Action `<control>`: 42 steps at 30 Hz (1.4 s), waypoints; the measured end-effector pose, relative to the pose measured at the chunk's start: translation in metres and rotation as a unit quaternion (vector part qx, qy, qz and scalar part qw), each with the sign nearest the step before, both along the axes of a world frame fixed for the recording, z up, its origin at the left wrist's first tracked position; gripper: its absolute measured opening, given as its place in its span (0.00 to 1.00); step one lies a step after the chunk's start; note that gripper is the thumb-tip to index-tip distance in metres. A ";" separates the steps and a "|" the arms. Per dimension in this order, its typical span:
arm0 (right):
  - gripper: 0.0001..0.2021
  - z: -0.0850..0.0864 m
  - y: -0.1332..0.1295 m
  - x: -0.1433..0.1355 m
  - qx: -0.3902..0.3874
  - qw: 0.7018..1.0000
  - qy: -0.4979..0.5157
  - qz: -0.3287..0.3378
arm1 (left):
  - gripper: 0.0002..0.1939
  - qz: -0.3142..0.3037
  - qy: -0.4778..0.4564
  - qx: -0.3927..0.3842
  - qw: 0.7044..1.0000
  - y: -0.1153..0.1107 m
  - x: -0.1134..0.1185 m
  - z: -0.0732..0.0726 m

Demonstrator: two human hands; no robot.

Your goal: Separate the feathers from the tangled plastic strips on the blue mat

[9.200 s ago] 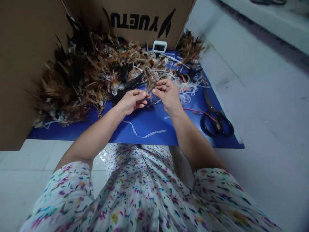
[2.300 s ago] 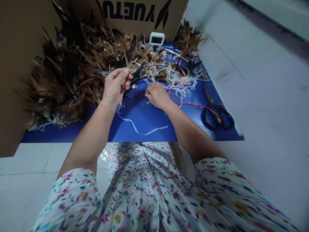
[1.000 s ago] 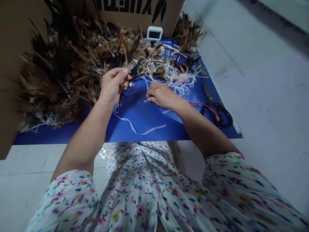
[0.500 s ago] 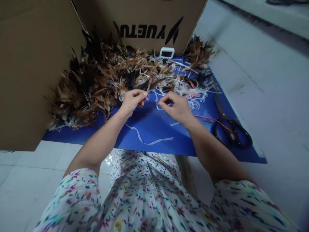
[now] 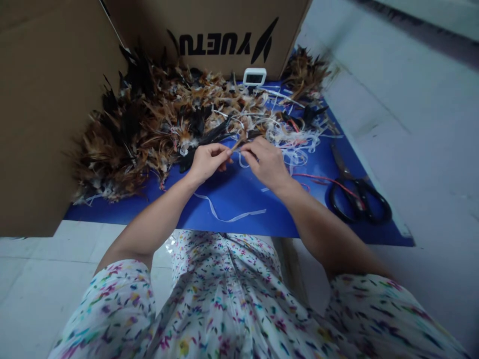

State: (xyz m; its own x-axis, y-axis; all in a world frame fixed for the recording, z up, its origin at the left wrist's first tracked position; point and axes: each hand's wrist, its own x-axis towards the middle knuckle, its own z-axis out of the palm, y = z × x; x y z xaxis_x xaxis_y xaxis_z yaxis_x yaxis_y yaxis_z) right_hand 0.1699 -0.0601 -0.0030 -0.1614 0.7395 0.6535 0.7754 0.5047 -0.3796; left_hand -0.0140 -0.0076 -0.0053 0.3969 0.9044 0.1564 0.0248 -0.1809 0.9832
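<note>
My left hand (image 5: pixel 210 160) pinches a small brown feather (image 5: pixel 238 143) between thumb and fingertips, its tip pointing up and right. Close beside it, my right hand (image 5: pixel 266 162) is closed at the fingertips near the feather's right side; a thin white loop hangs by the fingers, and what they grip is too small to make out. Beyond both hands lies a pile of brown and black feathers (image 5: pixel 149 124). Tangled white ribbon (image 5: pixel 295 142) sits behind my right hand. One loose white ribbon (image 5: pixel 228 219) lies on the blue tabletop (image 5: pixel 239 194) nearer my body.
Black-handled scissors (image 5: pixel 359 199) lie at the right, a red cord (image 5: pixel 322 177) running over them. A small white-framed device (image 5: pixel 254 77) stands before a cardboard box (image 5: pixel 209 20). Another cardboard panel (image 5: pixel 37 119) rises at the left. More feathers (image 5: pixel 305 72) are at the back right.
My hands have come closer together, the right one moving left to the feather. The whole view has shifted slightly. A black feather now shows more plainly behind my left hand.
</note>
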 end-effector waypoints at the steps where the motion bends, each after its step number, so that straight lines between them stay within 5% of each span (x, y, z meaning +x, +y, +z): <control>1: 0.09 0.000 0.000 -0.001 0.000 1.000 -0.008 -0.003 | 0.17 -0.002 0.000 0.003 1.000 0.000 0.000 -0.001; 17: 0.12 0.000 -0.005 -0.005 0.006 0.989 -0.143 -0.043 | 0.17 -0.003 0.052 0.072 0.996 -0.005 0.003 -0.002; 42: 0.13 -0.004 -0.006 -0.011 0.019 0.984 -0.169 -0.061 | 0.09 0.035 0.129 0.169 0.977 -0.010 0.003 -0.001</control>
